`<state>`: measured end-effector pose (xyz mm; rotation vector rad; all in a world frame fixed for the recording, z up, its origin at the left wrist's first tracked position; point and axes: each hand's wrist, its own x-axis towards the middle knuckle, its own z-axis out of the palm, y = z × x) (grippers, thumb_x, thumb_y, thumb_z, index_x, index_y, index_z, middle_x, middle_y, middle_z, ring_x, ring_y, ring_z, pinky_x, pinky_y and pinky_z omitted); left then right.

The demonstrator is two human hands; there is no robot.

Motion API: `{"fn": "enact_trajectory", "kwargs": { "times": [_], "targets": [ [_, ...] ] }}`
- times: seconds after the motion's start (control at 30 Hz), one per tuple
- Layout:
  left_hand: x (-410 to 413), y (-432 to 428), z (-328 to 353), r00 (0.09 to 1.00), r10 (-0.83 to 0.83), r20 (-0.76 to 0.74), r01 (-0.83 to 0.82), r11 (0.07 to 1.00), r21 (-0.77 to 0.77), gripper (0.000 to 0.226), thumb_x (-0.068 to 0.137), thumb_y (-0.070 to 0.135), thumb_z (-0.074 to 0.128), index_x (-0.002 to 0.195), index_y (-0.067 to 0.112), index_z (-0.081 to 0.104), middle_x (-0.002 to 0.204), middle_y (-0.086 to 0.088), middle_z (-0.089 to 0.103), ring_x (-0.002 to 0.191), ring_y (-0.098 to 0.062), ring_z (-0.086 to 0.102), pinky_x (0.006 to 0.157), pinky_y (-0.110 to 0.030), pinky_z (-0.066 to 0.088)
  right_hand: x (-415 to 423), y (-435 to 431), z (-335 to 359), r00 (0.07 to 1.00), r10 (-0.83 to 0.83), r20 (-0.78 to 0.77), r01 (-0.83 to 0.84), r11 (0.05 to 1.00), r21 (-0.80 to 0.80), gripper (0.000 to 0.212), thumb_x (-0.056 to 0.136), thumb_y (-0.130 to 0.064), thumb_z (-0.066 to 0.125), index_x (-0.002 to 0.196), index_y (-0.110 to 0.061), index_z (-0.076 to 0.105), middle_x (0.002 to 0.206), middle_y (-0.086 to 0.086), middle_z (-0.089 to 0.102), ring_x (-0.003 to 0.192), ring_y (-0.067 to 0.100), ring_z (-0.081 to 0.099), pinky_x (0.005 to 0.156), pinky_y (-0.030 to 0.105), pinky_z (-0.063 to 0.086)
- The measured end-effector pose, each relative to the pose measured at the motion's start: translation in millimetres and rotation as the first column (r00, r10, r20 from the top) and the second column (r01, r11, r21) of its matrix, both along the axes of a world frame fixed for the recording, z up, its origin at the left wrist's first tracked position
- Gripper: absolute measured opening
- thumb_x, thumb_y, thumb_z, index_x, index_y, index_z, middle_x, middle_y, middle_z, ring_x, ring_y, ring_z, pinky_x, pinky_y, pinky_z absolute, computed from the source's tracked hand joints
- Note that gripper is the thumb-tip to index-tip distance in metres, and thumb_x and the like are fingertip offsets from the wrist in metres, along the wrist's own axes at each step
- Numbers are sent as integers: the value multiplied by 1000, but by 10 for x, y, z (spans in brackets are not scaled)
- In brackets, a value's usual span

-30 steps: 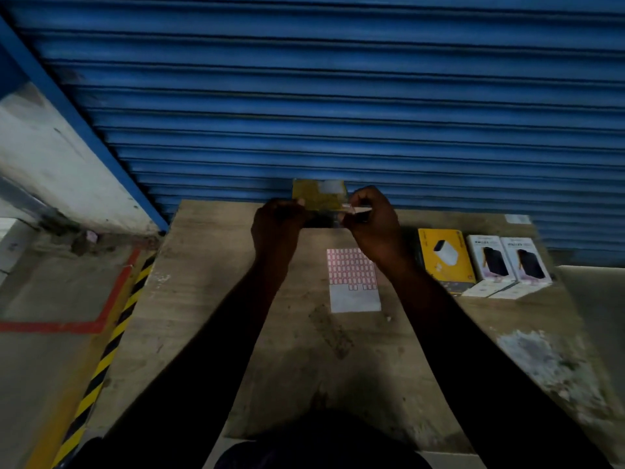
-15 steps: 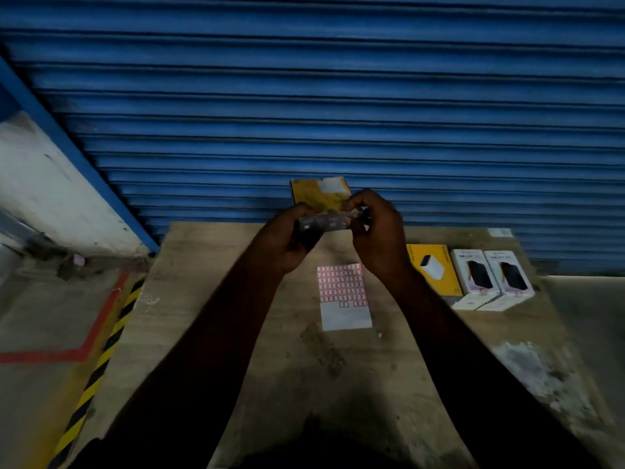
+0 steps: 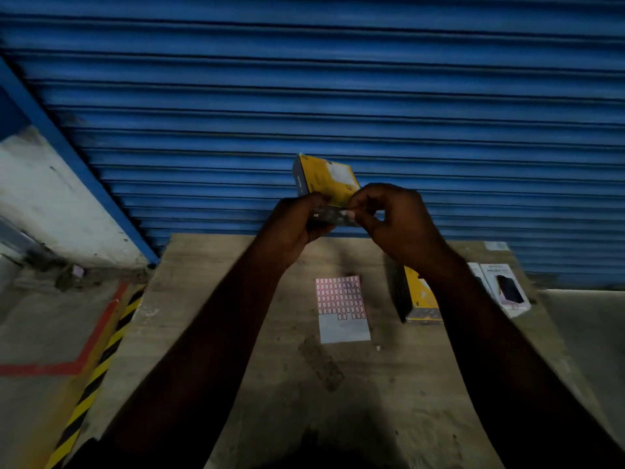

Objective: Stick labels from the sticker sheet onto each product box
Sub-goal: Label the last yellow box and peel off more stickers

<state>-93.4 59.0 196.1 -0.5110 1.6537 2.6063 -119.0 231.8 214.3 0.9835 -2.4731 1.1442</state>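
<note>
A blue roller shutter (image 3: 338,96) filled the background, with a worn wooden table (image 3: 236,333) pushed up against it, pretty dim overall. A yellow product box (image 3: 326,179) was held up in the air above the far edge of the table, tilted, its lower end clamped in the left hand (image 3: 292,228). The right hand (image 3: 395,225) was brought in just beside it, fingers (image 3: 351,211) pinched together on what looked like a small pale label at the box's near edge, though it was too blurred to be sure of that. So the box's long axis was pointed up and away from the person, and the pinch was met right at its bottom edge, between both hands.

The sticker sheet (image 3: 341,308) was left flat on the table directly below the hands, with the red-outlined labels mostly in its upper part and the bottom strip bare. Off to the right, another yellow box (image 3: 421,299) was partly hidden by the right forearm, with two white boxes (image 3: 504,289) laid just beyond it. The right hand was nearer to those, so the next box would probably be reached from that side.
</note>
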Motion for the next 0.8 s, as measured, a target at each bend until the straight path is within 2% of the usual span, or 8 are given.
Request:
{"fn": "enact_trajectory", "kwargs": {
  "times": [0.13, 0.23, 0.43, 0.6, 0.8],
  "targets": [
    [45, -14, 103, 999, -32, -40, 28, 994, -104, 25, 91, 15, 61, 109, 0, 65, 104, -19, 70, 96, -27, 68, 73, -32, 59, -46, 65, 186, 991, 112, -68, -102, 985, 138, 7, 86, -14, 67, 92, -17, 69, 87, -4, 68, 75, 7, 60, 71, 27, 50],
    [80, -18, 189, 996, -48, -78, 37, 990, -132, 29, 92, 15, 59, 117, 1, 63, 107, -17, 69, 96, -25, 68, 72, -32, 59, -93, 85, 292, 988, 125, -93, -104, 974, 203, 10, 86, -10, 67, 92, -18, 68, 90, -2, 66, 72, 12, 60, 70, 32, 51],
    [122, -19, 251, 991, -87, -101, 69, 984, -166, 25, 94, 19, 58, 113, 5, 65, 107, -16, 71, 99, -26, 69, 81, -37, 59, -96, 82, 397, 980, 180, -81, -153, 954, 259, 12, 81, -8, 68, 91, -16, 69, 86, 0, 65, 76, 13, 62, 72, 36, 53],
    [140, -20, 265, 991, -91, -98, 74, 984, -161, 23, 93, 18, 58, 113, 7, 65, 108, -15, 71, 100, -26, 69, 83, -38, 58, -44, 65, 407, 980, 196, -40, -181, 953, 243, 13, 76, -27, 63, 88, -22, 66, 84, 1, 66, 74, 16, 64, 69, 39, 54],
    [140, -5, 290, 995, -68, -76, 56, 987, -150, 28, 93, 18, 59, 116, 3, 63, 109, -18, 70, 99, -26, 69, 81, -37, 59, -68, 56, 409, 978, 178, -106, -143, 952, 272, 13, 77, -11, 72, 87, -16, 66, 83, 2, 64, 73, 17, 62, 68, 37, 53]
  ]
}}
